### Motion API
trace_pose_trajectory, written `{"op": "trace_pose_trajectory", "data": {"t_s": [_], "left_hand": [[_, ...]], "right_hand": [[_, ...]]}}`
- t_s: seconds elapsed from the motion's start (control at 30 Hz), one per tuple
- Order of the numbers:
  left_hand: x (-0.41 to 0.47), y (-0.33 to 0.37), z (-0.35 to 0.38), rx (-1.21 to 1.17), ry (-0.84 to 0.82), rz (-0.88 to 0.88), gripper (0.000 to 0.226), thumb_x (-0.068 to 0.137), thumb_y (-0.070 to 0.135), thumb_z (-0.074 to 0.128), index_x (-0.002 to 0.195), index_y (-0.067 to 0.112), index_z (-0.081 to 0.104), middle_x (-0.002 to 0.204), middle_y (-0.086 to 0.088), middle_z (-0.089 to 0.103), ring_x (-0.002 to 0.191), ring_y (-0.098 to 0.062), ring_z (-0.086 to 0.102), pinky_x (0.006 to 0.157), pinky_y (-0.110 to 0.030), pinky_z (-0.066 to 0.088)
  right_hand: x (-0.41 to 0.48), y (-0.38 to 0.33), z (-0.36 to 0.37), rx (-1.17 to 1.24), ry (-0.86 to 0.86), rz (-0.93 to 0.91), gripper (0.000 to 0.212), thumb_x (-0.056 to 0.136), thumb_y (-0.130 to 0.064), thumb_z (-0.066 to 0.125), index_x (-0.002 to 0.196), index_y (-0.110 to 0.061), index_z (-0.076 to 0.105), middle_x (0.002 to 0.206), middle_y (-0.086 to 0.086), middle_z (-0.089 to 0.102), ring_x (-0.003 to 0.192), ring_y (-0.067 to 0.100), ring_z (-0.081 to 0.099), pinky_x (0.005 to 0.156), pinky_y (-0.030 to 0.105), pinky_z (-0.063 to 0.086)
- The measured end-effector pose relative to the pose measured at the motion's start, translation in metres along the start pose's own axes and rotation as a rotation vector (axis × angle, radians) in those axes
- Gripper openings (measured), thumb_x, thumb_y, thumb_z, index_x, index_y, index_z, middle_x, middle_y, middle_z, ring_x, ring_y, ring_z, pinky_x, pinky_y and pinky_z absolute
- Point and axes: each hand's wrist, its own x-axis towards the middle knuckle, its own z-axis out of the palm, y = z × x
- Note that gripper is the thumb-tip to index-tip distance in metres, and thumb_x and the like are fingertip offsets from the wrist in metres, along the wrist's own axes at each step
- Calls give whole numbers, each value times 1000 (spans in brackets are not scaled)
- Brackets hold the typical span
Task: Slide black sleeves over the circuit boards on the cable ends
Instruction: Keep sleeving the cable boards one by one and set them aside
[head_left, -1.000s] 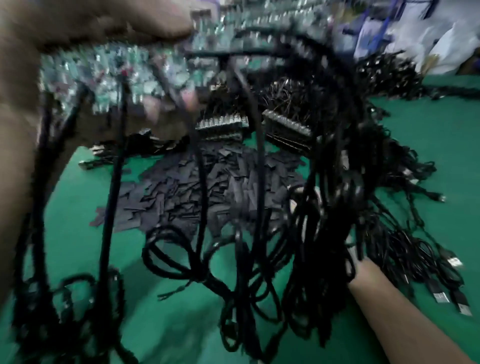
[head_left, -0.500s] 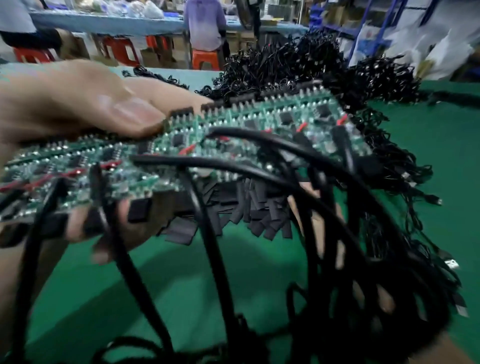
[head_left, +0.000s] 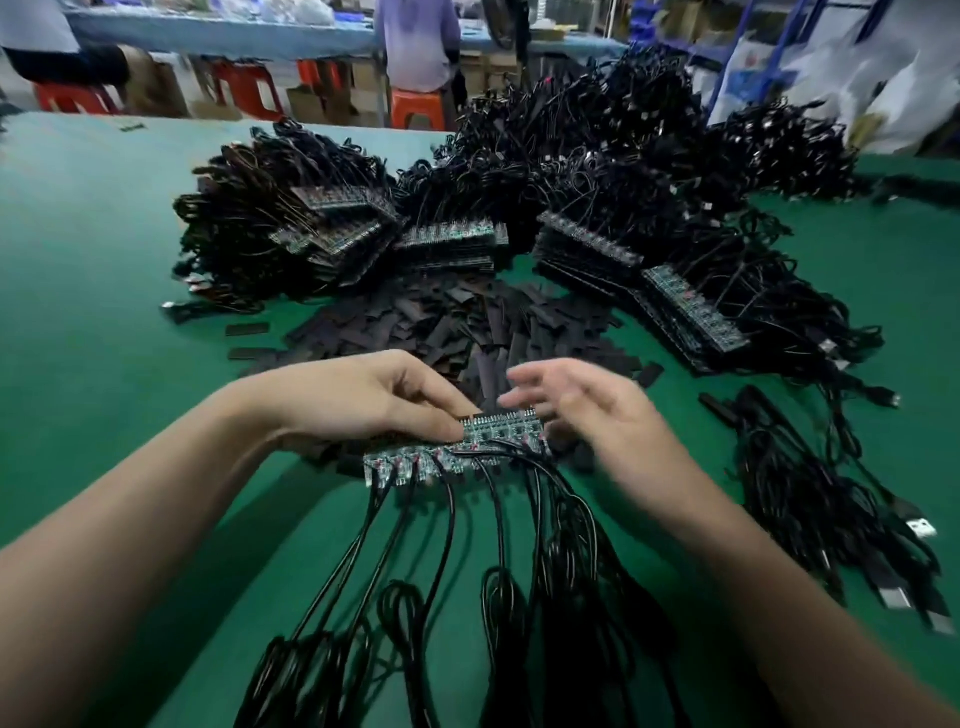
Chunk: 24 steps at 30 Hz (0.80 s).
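Bare worktop (head_left: 93, 322) lies open along the left edge. Heaped cable bundles (head_left: 597, 166) block the far side, loose sleeves (head_left: 457, 322) the middle, and trailing cables (head_left: 821, 499) the right edge.

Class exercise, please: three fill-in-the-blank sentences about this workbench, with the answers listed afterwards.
The left hand pinches a green strip of circuit boards whose trailing cables are ___.
The blurred right hand, fingers spread, holds ___.
The heap of flat black sleeves lies on a ___ table top.
Answers: black; nothing; green.
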Motion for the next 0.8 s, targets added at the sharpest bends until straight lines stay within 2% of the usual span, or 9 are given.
{"op": "trace_pose_trajectory", "data": {"t_s": [0.07, 0.1, 0.17, 0.23, 0.37, 0.43, 0.53, 0.63, 0.8], "left_hand": [[-1, -2, 4, -32, 77, -10, 21, 96, 26, 69, 115, 22, 76, 79, 2, 66, 61, -24, 47, 60, -31, 36], [-3, -5, 6, -46, 123, -23, 23, 93, 30, 71, 114, 24, 76, 73, -2, 58, 62, -31, 36, 58, -38, 29], [-4, -12, 9, -126, 218, -44, 27, 88, 36, 71, 112, 25, 76, 67, 5, 54, 62, -24, 38, 57, -29, 29], [-11, -19, 12, -220, 253, -52, 29, 86, 37, 71, 110, 21, 77, 64, 10, 54, 58, -5, 48, 55, -13, 40], [-28, -29, 17, -350, 240, -78, 27, 82, 35, 74, 97, 13, 78, 70, -14, 63, 65, -19, 66, 65, -27, 58], [-29, -31, 19, -391, 288, -48, 24, 80, 32, 75, 91, 11, 79, 74, -16, 70, 67, -19, 70, 64, -25, 58], [-25, -26, 25, -410, 408, -12, 17, 80, 26, 74, 86, 12, 80, 70, -14, 70, 61, -16, 68, 60, -20, 56], [-26, -15, 30, -439, 509, -8, 18, 76, 32, 74, 79, 15, 79, 66, -10, 69, 57, -15, 63, 57, -20, 53], [-55, 22, 22, -365, 545, 221, 28, 82, 39, 80, 76, 12, 76, 64, -6, 69, 56, -15, 65, 56, -20, 52]], "right_hand": [[0, 2, 7, -42, -89, 71, 26, 90, -51, 66, 112, -38, 72, 107, -8, 77, 96, 7, 72, 87, 28, 55], [0, 2, 8, 19, -115, 98, 20, 91, -41, 70, 110, -34, 73, 103, -3, 79, 89, 12, 75, 81, 27, 57], [0, 1, 5, 143, -129, 137, 10, 95, -20, 72, 104, -24, 76, 95, 9, 80, 74, 17, 75, 67, 24, 58], [-1, 0, -2, 125, -105, 160, 12, 96, -13, 71, 100, -22, 77, 95, 12, 80, 74, 19, 75, 68, 27, 60], [0, 7, -8, 0, -45, 173, 14, 91, -25, 74, 103, -32, 77, 100, 7, 79, 91, 25, 76, 93, 43, 57], [1, 10, -9, 1, 1, 185, 13, 91, -24, 76, 102, -31, 78, 101, 8, 79, 90, 25, 75, 93, 44, 57], [2, 9, -7, 70, 36, 218, 14, 94, -17, 73, 99, -28, 79, 98, 12, 79, 80, 19, 72, 79, 42, 61], [0, 0, -3, 229, 33, 264, 12, 90, -16, 72, 95, -23, 80, 93, 11, 79, 65, 14, 69, 59, 28, 60], [-7, -29, -3, 419, -25, 165, 13, 79, -22, 78, 92, -22, 80, 80, 9, 73, 56, 16, 64, 53, 26, 57]]}}
